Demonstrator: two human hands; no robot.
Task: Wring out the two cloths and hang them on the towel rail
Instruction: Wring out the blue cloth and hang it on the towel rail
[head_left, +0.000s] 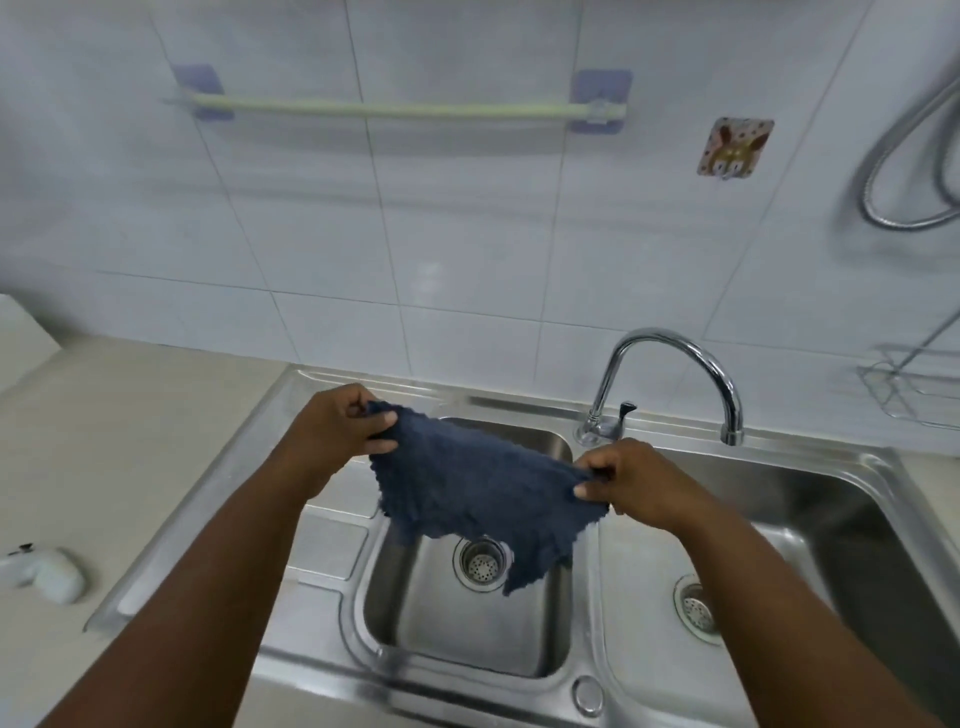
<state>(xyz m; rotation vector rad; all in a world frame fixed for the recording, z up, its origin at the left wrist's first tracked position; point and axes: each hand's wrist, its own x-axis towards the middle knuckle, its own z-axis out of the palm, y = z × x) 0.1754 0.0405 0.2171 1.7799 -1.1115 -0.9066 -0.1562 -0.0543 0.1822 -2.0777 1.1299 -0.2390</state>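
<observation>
A dark blue cloth (467, 488) hangs spread out above the small left basin of the steel sink (322, 395). My left hand (337, 426) pinches its upper left corner and my right hand (628, 480) pinches its upper right corner, so the cloth is stretched between them with its lower edge drooping over the drain (480, 564). The pale green towel rail (400, 110) is fixed high on the tiled wall, bare, between two purple adhesive mounts. Only one cloth is in view.
A chrome tap (675, 374) arches over the sink's back rim. A larger basin (779, 519) lies to the right. A white object (49, 571) sits on the beige counter at left. On the wall are a patterned hook (733, 148), a shower hose (904, 156) and a wire rack (914, 384).
</observation>
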